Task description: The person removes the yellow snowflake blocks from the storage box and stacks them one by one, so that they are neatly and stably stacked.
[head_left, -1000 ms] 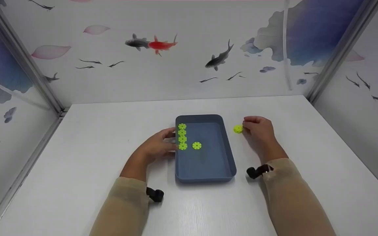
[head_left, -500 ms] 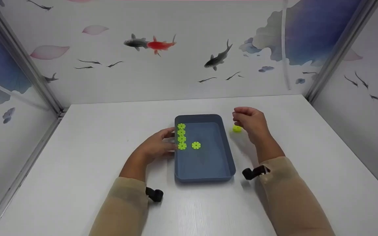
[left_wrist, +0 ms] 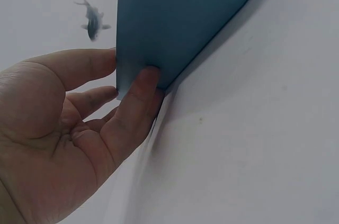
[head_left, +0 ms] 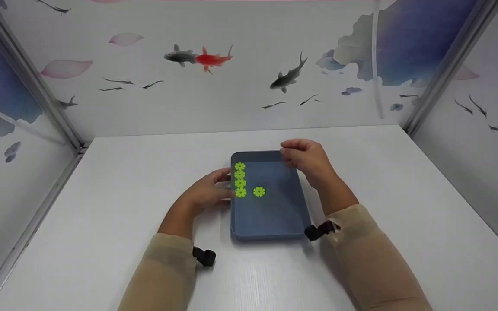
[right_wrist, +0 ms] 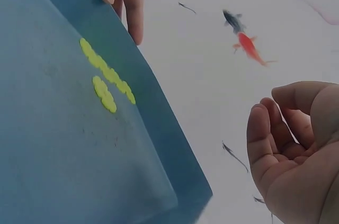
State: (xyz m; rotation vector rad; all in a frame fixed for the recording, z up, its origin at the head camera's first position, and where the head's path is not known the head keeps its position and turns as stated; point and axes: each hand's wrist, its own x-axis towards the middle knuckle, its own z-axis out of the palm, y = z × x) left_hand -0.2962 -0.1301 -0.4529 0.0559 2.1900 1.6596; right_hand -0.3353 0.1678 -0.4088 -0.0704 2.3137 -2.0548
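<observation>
Ahead of me stands a blue-grey rectangular tray (head_left: 275, 221) on the white table. Several yellow-green snowflake discs (head_left: 240, 183) form a column along its left wall, and a single disc (head_left: 259, 191) lies a little to the right of them. My left hand (head_left: 203, 192) holds the tray's left side, thumb over the rim and fingers against the outer wall (left_wrist: 151, 23). Over the tray's far right corner hovers my right hand (head_left: 309, 160). Its fingers (right_wrist: 259, 128) are loosely curled, and nothing shows between them and the thumb.
White table surface (head_left: 102, 224) surrounds the tray. Printed panels (head_left: 240, 103) with fish and petals rise at the back and on both sides. A small black camera (head_left: 205, 258) is on my left wrist, another camera (head_left: 316, 232) on my right.
My right hand has lifted away from a yellow-green disc pile right of the tray and moved left over the far right corner. The pile is now hidden behind it. My left hand stays put.
</observation>
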